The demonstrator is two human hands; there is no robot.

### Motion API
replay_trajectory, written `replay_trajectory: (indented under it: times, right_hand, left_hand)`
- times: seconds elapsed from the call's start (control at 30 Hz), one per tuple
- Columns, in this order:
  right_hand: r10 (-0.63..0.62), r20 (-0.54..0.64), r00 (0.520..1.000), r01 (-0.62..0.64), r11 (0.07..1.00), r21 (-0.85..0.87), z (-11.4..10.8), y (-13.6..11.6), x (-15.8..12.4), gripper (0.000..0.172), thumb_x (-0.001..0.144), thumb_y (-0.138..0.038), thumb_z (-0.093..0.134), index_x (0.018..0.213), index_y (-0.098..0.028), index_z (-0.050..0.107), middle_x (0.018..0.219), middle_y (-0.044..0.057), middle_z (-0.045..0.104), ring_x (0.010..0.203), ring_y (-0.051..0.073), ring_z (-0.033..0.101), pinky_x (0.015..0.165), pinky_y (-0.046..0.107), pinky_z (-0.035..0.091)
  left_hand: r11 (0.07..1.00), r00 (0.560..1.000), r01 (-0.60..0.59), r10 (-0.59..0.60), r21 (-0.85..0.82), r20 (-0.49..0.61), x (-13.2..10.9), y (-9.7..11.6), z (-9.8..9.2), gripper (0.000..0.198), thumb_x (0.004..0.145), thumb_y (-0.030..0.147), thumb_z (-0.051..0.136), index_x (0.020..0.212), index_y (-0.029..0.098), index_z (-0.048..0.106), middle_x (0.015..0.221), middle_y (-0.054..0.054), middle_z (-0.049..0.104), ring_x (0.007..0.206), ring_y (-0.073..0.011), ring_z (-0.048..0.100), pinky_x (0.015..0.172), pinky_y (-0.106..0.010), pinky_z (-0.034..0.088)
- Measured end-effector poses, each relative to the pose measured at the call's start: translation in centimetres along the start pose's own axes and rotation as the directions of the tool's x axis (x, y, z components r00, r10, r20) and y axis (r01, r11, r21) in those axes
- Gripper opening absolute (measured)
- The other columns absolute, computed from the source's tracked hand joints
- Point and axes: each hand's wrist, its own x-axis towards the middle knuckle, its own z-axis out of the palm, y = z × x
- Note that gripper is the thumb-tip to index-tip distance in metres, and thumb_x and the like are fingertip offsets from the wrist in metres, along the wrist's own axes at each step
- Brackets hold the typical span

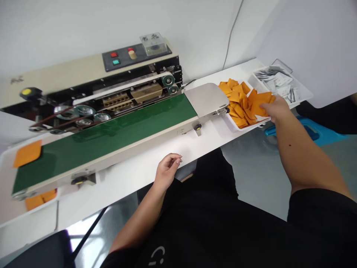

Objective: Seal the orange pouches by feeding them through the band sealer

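Note:
My right hand (279,108) reaches to the right end of a white bin heaped with small orange pouches (238,106). Its thumb and fingers close on an orange pouch (260,103) at the top of the pile; some fingertips are hidden. My left hand (167,170) hovers by the table's front edge, fingers curled towards the thumb, with nothing visible in it. Beyond it stands a band sealing machine (142,87) with a green conveyor belt (117,134). One orange pouch (28,153) lies at the belt's left end.
A metal plate (208,98) extends the belt on the right. Another white bin (253,76) behind the pouches holds silver-white packets (280,82). At the left, a white tray (7,208) contains more orange pouches (41,199). A blue plastic stool (320,130) stands below right.

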Motion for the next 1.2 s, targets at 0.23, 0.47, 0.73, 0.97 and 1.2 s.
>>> replay_trajectory:
  times: [0.23,0.47,0.73,0.97,1.2]
  right_hand:
    - [-0.063,0.186,0.981,-0.093,0.689,0.719,2.6,-3.8,-9.5,0.034,0.092,-0.008,0.077,0.123,-0.02,0.071,0.138,0.018,0.076,0.119,0.026,0.078,0.092,0.037,0.065]
    - [-0.245,0.452,0.858,-0.172,0.693,0.7,11.5,-4.6,-28.6,0.06,0.085,-0.052,0.091,0.135,-0.035,0.063,0.139,0.007,0.074,0.13,0.031,0.074,0.11,0.05,0.065]
    - [-0.339,0.455,0.824,-0.022,0.782,0.623,15.6,-3.8,-31.6,0.044,0.1,-0.062,0.073,0.136,-0.037,0.072,0.147,0.007,0.063,0.137,0.03,0.065,0.118,0.05,0.058]
    - [-0.386,0.453,0.804,0.043,0.797,0.603,15.6,-5.7,-29.8,0.033,0.09,-0.059,0.086,0.085,-0.026,0.08,0.112,0.009,0.063,0.108,0.027,0.066,0.094,0.045,0.062]
    - [-0.28,0.458,0.844,-0.12,0.734,0.669,15.8,-6.8,-29.4,0.043,0.085,-0.067,0.089,0.093,-0.027,0.078,0.096,0.006,0.071,0.094,0.026,0.068,0.094,0.048,0.062]
  left_hand:
    - [0.994,0.998,0.038,-0.033,-0.099,0.049,1.4,0.0,2.7,0.041,0.093,0.057,0.086,0.109,0.02,0.079,0.105,-0.008,0.078,0.088,-0.0179,0.07,0.081,-0.031,0.058]
    - [0.856,0.999,0.041,-0.037,-0.516,0.019,1.6,1.2,7.8,0.079,0.08,0.062,0.097,0.141,0.025,0.063,0.147,-0.015,0.069,0.131,-0.0295,0.07,0.107,-0.041,0.06]
    - [0.816,0.979,0.127,-0.193,-0.563,-0.058,0.3,-1.8,6.1,0.065,0.079,0.056,0.099,0.125,0.02,0.07,0.116,-0.009,0.078,0.101,-0.0232,0.075,0.088,-0.033,0.061]
    - [0.909,0.988,0.061,-0.114,-0.413,-0.104,0.3,-2.3,3.8,0.06,0.079,0.058,0.098,0.12,0.018,0.077,0.115,-0.009,0.079,0.102,-0.0247,0.073,0.093,-0.034,0.06]
    - [0.923,0.992,0.032,-0.076,-0.384,-0.099,0.5,-2.7,2.1,0.057,0.08,0.053,0.099,0.122,0.021,0.079,0.116,-0.008,0.08,0.104,-0.0263,0.074,0.092,-0.035,0.06]
